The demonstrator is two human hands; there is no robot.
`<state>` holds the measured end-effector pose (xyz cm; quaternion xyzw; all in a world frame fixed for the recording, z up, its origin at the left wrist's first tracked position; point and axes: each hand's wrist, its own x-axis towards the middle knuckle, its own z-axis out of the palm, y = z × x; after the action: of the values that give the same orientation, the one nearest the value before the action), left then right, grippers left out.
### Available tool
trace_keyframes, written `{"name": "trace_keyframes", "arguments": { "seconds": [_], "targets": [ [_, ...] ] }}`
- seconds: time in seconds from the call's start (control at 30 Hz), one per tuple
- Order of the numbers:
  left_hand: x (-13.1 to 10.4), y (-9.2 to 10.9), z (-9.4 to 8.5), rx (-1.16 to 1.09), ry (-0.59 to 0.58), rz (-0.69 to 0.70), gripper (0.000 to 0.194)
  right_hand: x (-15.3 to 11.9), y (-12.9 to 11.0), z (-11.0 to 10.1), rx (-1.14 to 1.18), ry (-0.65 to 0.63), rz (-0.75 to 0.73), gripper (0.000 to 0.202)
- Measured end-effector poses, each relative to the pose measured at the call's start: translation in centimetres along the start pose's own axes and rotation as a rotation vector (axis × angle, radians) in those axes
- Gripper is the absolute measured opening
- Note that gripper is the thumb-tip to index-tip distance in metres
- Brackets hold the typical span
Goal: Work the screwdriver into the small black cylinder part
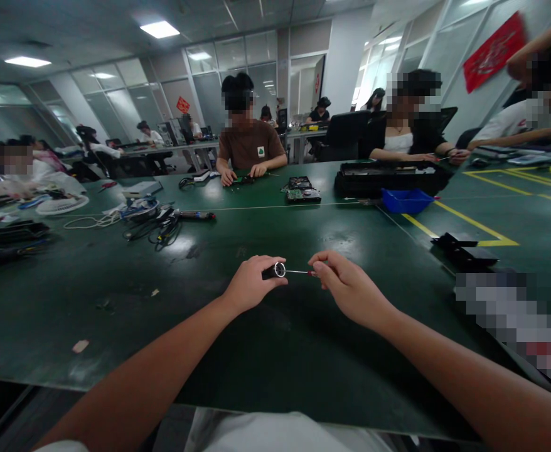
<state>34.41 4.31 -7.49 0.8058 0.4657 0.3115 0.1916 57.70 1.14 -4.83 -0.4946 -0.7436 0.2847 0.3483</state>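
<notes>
L hand (251,284) pinches a black cylindrical part (268,272) w/ silver rim btwn thumb & fingers, over the green table (256,370). R hand (344,281) pinches a thin screwdriver (298,272) at its red handle, shaft toward the rim; contact unclear.

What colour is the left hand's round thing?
The round thing is black, silvery at one end; head view.

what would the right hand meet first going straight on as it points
Likely the black cylinder with a silver rim in the left hand, though depth along the thin metal rod is unclear.
</notes>
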Motion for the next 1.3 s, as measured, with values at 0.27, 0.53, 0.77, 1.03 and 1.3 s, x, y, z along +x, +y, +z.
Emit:
{"name": "trace_keyframes", "arguments": {
  "seconds": [0.27, 0.53, 0.77, 1.03, 1.3],
  "targets": [
    [0.0, 0.3, -0.1, 0.017, -0.033, 0.018, 0.042, 0.2, 0.2, -0.1, 0.118, 0.073, 0.033, 0.032],
    [0.0, 0.1, -0.1, 0.001, -0.006, -0.006, 0.042, 0.2, 0.8, 0.1, 0.101, 0.017, -0.011, 0.028],
    [0.0, 0.0, 0.0, -0.016, -0.028, 0.008, 0.042, 0.1, 0.7, 0.3, 0.122, 0.04, 0.006, 0.039],
    [-0.1, 0.4, -0.1, -0.003, 0.0, -0.002, 0.041, 0.5, 1.0, 0.3, 0.285, 0.131, 0.014, 0.022],
    [0.3, 1.0, -0.6, 0.105, -0.004, 0.091, 0.042, 2.0, 2.3, 0.6, 0.818, 0.193, 0.42, 0.023]
  ]
}}
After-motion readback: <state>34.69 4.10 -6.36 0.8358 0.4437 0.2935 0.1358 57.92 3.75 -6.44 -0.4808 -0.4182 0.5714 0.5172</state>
